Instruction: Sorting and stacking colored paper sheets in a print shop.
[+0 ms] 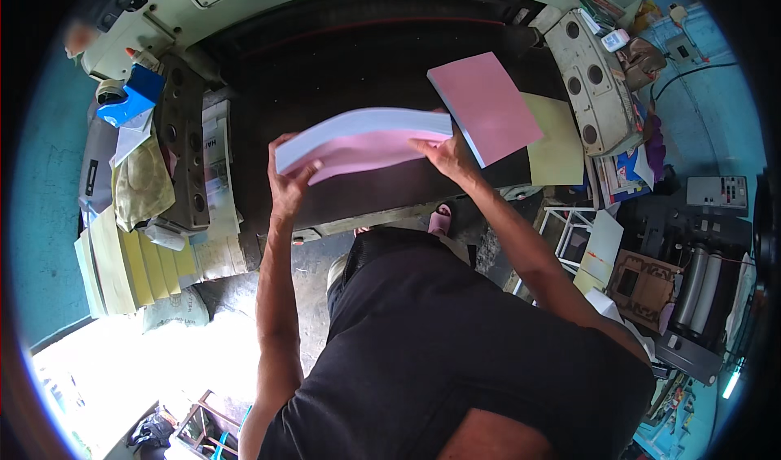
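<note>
A thick stack of paper (366, 120) with a pink sheet on its near face is held up over the dark machine table, bowed upward in the middle. My left hand (289, 176) grips its left end, thumb on the pink side. At the right end my right hand (448, 155) holds it, with fingers spread along the pink face; its far-side fingers are mostly hidden. Just right of that hand lies a second pink-topped paper stack (485, 106), flat on the dark table (341, 63). A pale yellow sheet (555, 143) lies partly beneath or beside it.
Perforated metal side guides flank the table, one at left (177, 136) and one at right (583, 82). Yellow paper stacks (134, 265) stand at the left. A blue packet (134, 94) sits above the left guide. A machine with rollers (698, 289) is at the right.
</note>
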Available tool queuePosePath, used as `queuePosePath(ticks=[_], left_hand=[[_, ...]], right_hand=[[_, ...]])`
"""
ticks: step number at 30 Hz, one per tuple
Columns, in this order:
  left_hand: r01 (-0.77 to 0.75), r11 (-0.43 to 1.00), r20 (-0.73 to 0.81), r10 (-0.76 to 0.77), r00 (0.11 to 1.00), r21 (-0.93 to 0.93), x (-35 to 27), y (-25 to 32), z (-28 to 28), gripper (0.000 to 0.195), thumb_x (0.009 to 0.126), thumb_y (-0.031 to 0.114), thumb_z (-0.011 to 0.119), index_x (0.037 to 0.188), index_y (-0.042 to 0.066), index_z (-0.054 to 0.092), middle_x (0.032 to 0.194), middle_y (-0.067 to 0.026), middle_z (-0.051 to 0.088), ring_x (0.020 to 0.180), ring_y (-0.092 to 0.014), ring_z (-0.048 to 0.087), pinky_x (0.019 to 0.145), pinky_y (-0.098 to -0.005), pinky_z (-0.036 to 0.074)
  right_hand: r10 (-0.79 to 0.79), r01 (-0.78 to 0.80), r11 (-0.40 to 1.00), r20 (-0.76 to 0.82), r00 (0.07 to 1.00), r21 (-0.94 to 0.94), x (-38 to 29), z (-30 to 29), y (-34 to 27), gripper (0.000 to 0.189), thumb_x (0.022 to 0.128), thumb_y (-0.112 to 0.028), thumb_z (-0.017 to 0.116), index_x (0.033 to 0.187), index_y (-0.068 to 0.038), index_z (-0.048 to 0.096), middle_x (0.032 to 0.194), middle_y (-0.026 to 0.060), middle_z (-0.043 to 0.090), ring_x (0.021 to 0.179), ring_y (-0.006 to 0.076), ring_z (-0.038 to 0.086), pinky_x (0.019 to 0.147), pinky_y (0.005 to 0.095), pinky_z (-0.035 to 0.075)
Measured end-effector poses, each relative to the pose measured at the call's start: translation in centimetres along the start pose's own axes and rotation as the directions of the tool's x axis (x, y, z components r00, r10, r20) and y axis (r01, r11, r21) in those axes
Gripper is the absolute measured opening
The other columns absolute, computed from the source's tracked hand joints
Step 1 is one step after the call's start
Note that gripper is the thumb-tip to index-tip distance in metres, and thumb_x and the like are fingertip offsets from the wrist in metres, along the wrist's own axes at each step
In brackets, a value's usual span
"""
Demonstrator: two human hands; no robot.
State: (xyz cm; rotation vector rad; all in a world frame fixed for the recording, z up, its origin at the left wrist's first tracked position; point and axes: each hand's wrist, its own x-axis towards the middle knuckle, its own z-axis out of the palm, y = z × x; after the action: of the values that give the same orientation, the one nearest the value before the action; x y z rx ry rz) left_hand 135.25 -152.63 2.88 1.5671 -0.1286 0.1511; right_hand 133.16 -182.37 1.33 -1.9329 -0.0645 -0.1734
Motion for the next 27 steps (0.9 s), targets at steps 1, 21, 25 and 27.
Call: queuePosePath(ticks=[1,21,25,27], left_hand=[[-0.109,0.992,-0.034,0.107,0.994,-0.061,-0.1,1.3,0.7,0.045,0.075,0.016,0.084,0.112,0.0,0.062,0.103,-0.0094,0.068,0.097,-0.018,0.062,0.09,-0.0327,0.048],[0.305,0.724,-0.434,-0.639,0.635,-0.619,-8.6,-7.8,6.5,0.039,0.087,0.017,0.073,0.12,0.001,0.06,0.111,-0.0054,0.064,0.097,-0.015,0.059,0.086,-0.0318,0.048],[0.26,0.837,-0.509,-0.509,0.694,-0.482,-9.3,-8.5,6.2,0.043,0.086,0.017,0.074,0.122,0.001,0.059,0.112,-0.0061,0.064,0.099,-0.016,0.059,0.088,-0.0323,0.047],[0.296,0.801,-0.485,-0.562,0.67,-0.52,-8.9,-8.4,6.8,0.042,0.086,0.017,0.073,0.122,0.0,0.059,0.111,-0.0069,0.064,0.1,-0.017,0.06,0.088,-0.0324,0.047]], right_hand=[[-0.007,0.007,1.0,-0.003,1.0,0.002,-0.2,0.3,0.7,0.044,0.075,-0.014,0.082,0.111,-0.002,0.06,0.098,0.011,0.069,0.092,0.0213,0.066,0.084,0.0339,0.053],[0.608,-0.687,0.564,0.332,0.721,0.459,-1.6,7.5,5.5,0.057,0.09,-0.054,0.058,0.122,-0.007,0.056,0.102,0.0054,0.066,0.085,0.0169,0.067,0.071,0.0351,0.057],[0.577,-0.726,0.556,0.441,0.687,0.404,-0.4,7.6,4.1,0.042,0.084,-0.038,0.071,0.104,-0.002,0.064,0.086,0.0072,0.067,0.078,0.0167,0.066,0.062,0.0313,0.054],[0.494,-0.569,0.73,0.282,0.822,0.379,-0.7,8.2,5.1,0.038,0.082,-0.03,0.074,0.098,0.001,0.061,0.083,0.0063,0.067,0.072,0.017,0.065,0.059,0.031,0.052]])
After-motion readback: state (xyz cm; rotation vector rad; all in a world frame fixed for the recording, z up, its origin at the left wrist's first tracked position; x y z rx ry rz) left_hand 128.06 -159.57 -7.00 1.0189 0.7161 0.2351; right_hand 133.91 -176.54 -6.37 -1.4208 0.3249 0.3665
